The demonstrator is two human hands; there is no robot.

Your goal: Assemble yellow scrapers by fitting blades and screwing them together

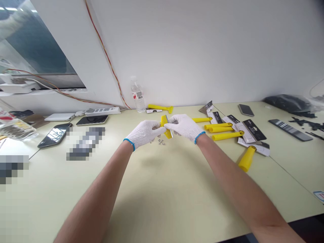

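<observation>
Both my hands wear white knitted gloves with blue cuffs. Between them, just above the table, is a yellow scraper head with a silvery metal edge along its right side. My left hand pinches it from the left with thumb and fingers. From the right, my right hand grips it close to the metal edge, with the thumb across its face. The fingers cover the middle of the head. Several small screws lie on the table beneath it.
Yellow handles and black-and-white packaging cards lie to the right. A yellow scraper and a water bottle are by the wall. Phones and a power strip sit left.
</observation>
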